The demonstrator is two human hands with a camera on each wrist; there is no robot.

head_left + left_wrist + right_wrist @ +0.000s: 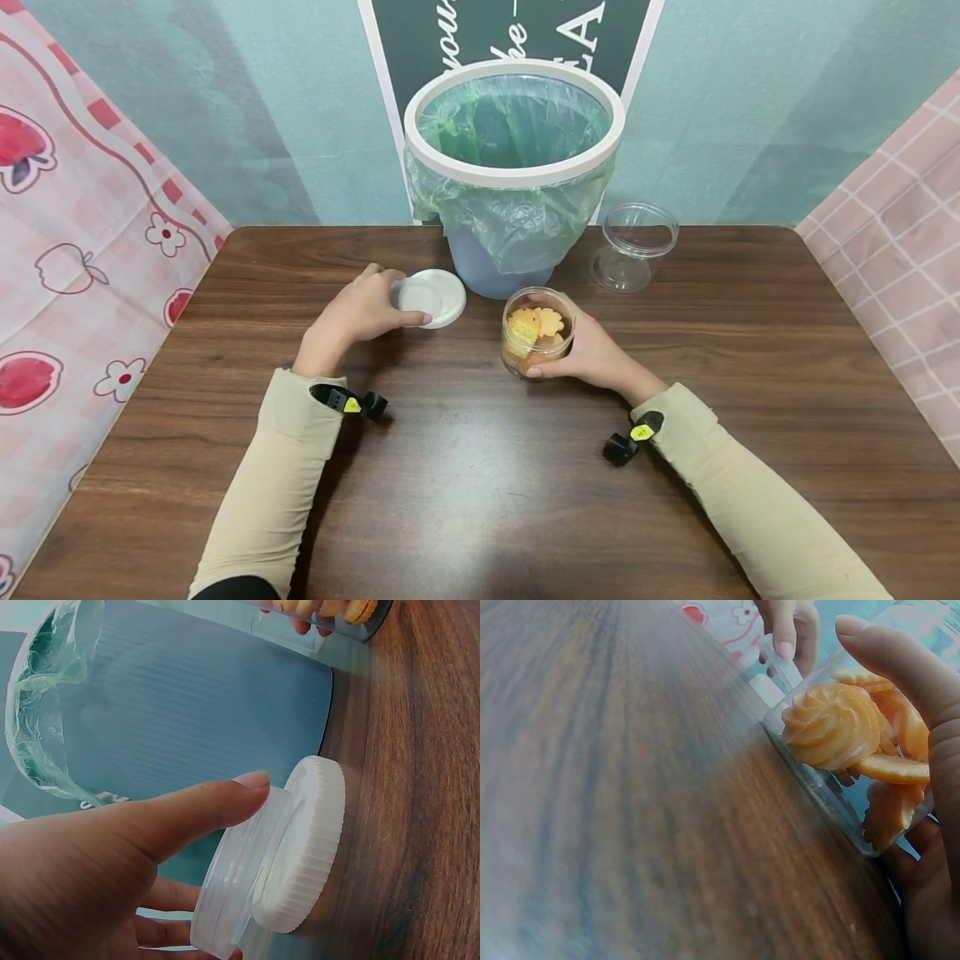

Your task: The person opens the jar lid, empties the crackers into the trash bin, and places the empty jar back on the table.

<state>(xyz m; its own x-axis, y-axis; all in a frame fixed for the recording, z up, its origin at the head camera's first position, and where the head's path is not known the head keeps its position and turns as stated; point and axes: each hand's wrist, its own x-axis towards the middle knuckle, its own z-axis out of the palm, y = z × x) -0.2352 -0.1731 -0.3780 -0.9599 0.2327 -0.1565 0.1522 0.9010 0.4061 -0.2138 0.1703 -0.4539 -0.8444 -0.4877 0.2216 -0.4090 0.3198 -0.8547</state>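
My left hand [363, 304] pinches a translucent plastic inner lid [244, 874] by its edge, thumb on the near side and fingers beyond. Against that lid, a white ribbed screw lid [315, 840] lies on the table, partly covered by it in the head view. My right hand [592, 354] grips a clear plastic jar [513, 360] round its side, the thumb across the front. Inside the open-topped jar are several golden cookies [551, 322], among them a swirled one [832, 726] that shows through the wall in the right wrist view.
Behind the hands stands a blue-grey trash bin [483, 271] with a white rim ring [517, 177] and a green plastic liner [555, 217]. To its right is another clear jar [637, 250], open at the top. Brown wood covers the table [480, 483]; curtains and a chalkboard-style sign surround it.
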